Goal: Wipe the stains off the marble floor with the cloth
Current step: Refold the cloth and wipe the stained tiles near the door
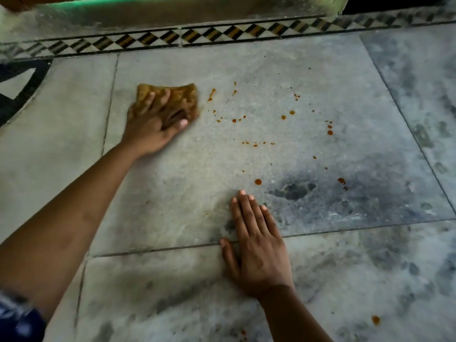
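A crumpled brown cloth (183, 98) lies on the grey marble floor (271, 70) at the upper left of a large slab. My left hand (150, 122) presses down on it, fingers spread over the cloth and thumb against its near edge. Orange-red stains (257, 181) are scattered over the slab to the right of the cloth, with small drops (329, 132) further right and one spot (375, 319) near the bottom right. My right hand (256, 245) rests flat on the floor, fingers together, across a slab joint, holding nothing.
A black, white and amber diamond-pattern border (222, 35) runs along the far edge, with a wall base behind it. A black inlay (19, 90) sits at the far left. Darker mottled marble (419, 95) lies to the right.
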